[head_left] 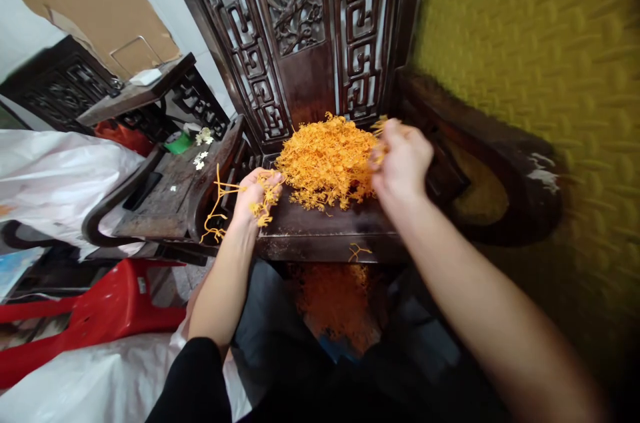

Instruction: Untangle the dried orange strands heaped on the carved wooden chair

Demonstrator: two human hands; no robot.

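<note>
Orange heap (327, 159) sits mid-seat (330, 223), up against the chair back (306, 86), between the hands. Both hands are working thin strands at its edges. To do this well: light pinch, few strands per grab, since the pile looks tangled and a hard pull would likely drag neighbours along. I'd hold the branched ones near the fork; the thin arms look easy to snap. Keep wrists off the heap so nothing gets swept over the near edge; one stray strand (359, 251) already lies there, with a second orange pile (335, 303) below in the gap. Pose: left hand (254, 195) is at the heap's left, forearm running up from the near side, fingers curled narrow on orange sprigs (263, 211), with long branched stems (218, 199) sticking out left past the wrist. Right hand (403, 157) is at the heap's right edge, back of the hand toward the camera, forearm slanting in from near right, fingers bent close together on a few bits (381, 125); exact finger contact is partly hidden. Both wrists look low, forearms above the lap.
</note>
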